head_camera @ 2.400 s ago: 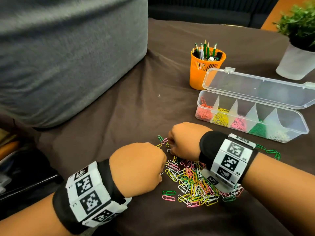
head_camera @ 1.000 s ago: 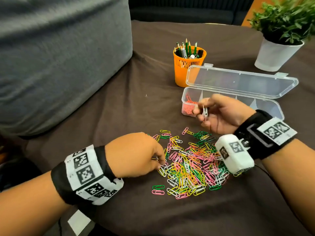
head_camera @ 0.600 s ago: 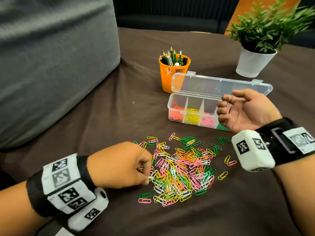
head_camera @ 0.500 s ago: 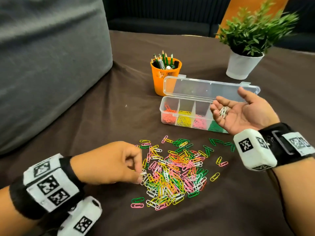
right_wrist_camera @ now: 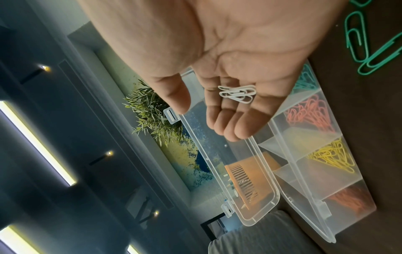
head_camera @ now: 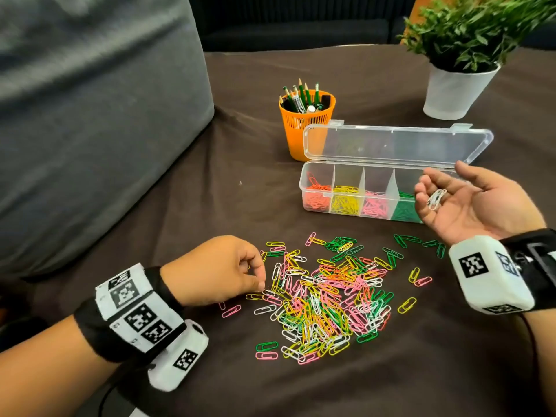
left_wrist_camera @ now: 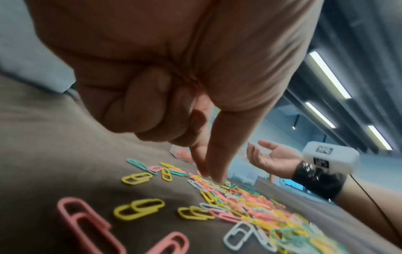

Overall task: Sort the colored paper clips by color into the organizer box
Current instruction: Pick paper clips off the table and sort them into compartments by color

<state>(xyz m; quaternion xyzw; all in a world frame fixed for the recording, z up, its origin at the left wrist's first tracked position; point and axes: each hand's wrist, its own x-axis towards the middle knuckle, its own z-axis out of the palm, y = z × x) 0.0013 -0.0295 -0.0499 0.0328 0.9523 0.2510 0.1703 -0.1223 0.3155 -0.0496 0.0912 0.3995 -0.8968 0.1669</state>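
right hand [head_camera: 469, 203] lies palm-up, relaxed, cradling white clips [head_camera: 435, 199] at 3 o'clock; left hand [head_camera: 216, 270] pinches into the pile [head_camera: 325, 299] (no legible writing, only coded wrist tags).

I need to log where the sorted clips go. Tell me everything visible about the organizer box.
The organizer box is a long clear plastic case on the dark cloth, its hinged lid standing open behind. Dividers make compartments: orange, yellow, pink and green clips from the left. The right hand hides its right end. An orange pencil cup stands behind.
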